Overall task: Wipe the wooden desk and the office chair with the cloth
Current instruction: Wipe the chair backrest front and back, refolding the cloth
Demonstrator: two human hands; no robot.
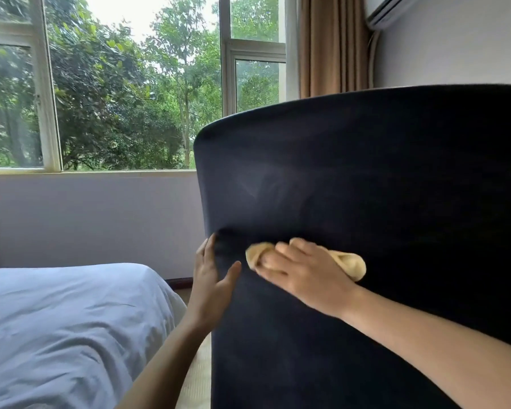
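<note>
The dark navy back of the office chair (366, 178) fills the right half of the view, close in front of me. My right hand (304, 270) presses a crumpled yellow cloth (351, 262) against the chair back, fingers curled round the cloth, which sticks out on both sides of the hand. My left hand (211, 278) grips the chair back's left edge, thumb on the near face and fingers wrapped behind it. The wooden desk is not in view.
A bed with a pale blue cover (65, 320) lies at the lower left, close to the chair. Behind it are a light wall (95, 219) and a wide window (130, 84) with trees outside. A brown curtain (334, 45) hangs at the upper right.
</note>
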